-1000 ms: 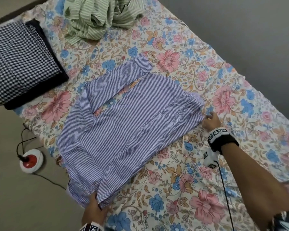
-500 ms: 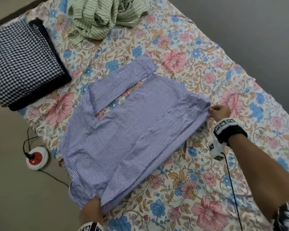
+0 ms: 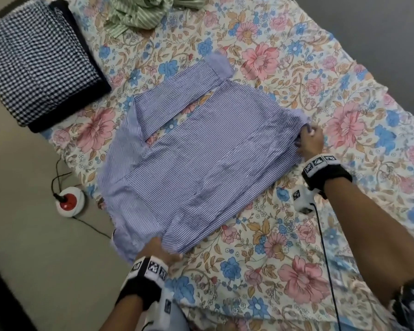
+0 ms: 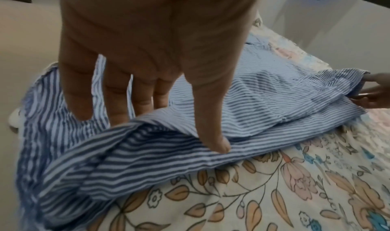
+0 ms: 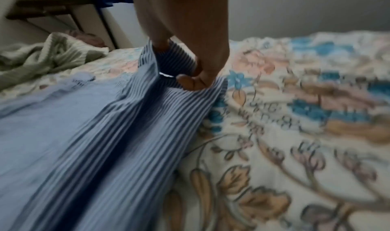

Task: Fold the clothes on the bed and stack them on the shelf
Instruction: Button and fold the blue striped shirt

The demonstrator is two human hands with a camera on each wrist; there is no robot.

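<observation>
On the floor beside the bed (image 3: 268, 280), at the far left of the head view, sits one round white and red device (image 3: 69, 201) with a dark cord running from it. On the bed's left edge, up from that device, lies one folded stack of two pieces: a black and white checked cloth (image 3: 31, 60) on top of a dark cloth (image 3: 81, 75). Further along the bed's top edge lies one crumpled green striped garment (image 3: 141, 13).

One blue striped shirt (image 3: 201, 163) is spread flat across the middle of the bed, with one sleeve folded over toward its centre and its left part hanging past the bed's edge.

Two hands hold this shirt. The left hand (image 3: 158, 247) is at the shirt's near corner; in the left wrist view its four fingers (image 4: 118, 104) go under a lifted fold while the thumb presses on top, so the cloth is pinched between them. The right hand (image 3: 311, 142) is at the shirt's far right corner; in the right wrist view its fingers (image 5: 190, 82) are curled tight around a bunched bit of the hem, lifted slightly off the bed.

Both wrists wear one black band each with white printed markers.
</observation>
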